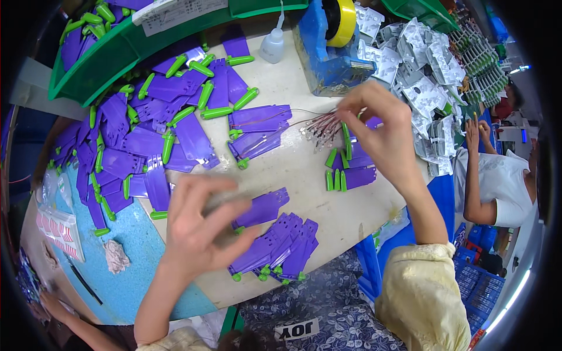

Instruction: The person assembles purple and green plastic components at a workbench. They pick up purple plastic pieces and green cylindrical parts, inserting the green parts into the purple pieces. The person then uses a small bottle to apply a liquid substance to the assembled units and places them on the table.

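Note:
My right hand [380,120] pinches a bundle of thin dark red wires [323,127] with small metallic ends, held over the table. One or two wires run left from it to a flat purple plastic piece [263,119] with a green end. Below that lies a similar purple piece [257,143]. My left hand [202,228] is slightly blurred, its fingers spread, and it appears to hold nothing. Beside its fingertips is a single purple piece [263,207]. Closer to me lies an overlapping stack of purple pieces [281,248]. Under my right hand are more purple and green pieces [358,177].
A large heap of purple pieces [140,140] spreads left, below a green bin [134,50]. A small squeeze bottle [272,45] and a blue tape dispenser [319,61] stand at the back. Grey-white moulded parts [424,93] pile up right. Another person [497,181] sits farther right.

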